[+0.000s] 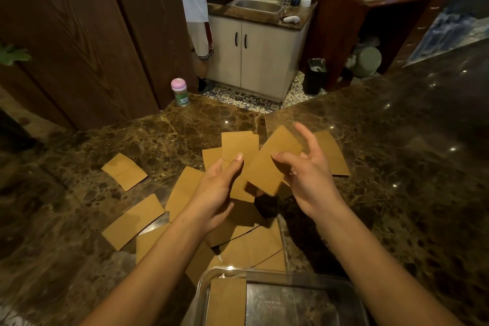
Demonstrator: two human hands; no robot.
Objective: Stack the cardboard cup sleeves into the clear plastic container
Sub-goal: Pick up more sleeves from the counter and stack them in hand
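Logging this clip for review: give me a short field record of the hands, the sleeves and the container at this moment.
surface: dark marble counter
left hand: raised, open, no grip
right hand: pinching one cardboard sleeve above the counter
loose sleeves: scattered flat across the counter
clear plastic container: near edge, one sleeve in container lying at its left side

Tan-brown cardboard sleeves (pixel 239 149) lie beneath the fingers (pixel 284 158) on a dark brown, gold-veined marbled surface (pixel 397 193); blue-and-white patterned floor tiles (pixel 248 100) beyond.
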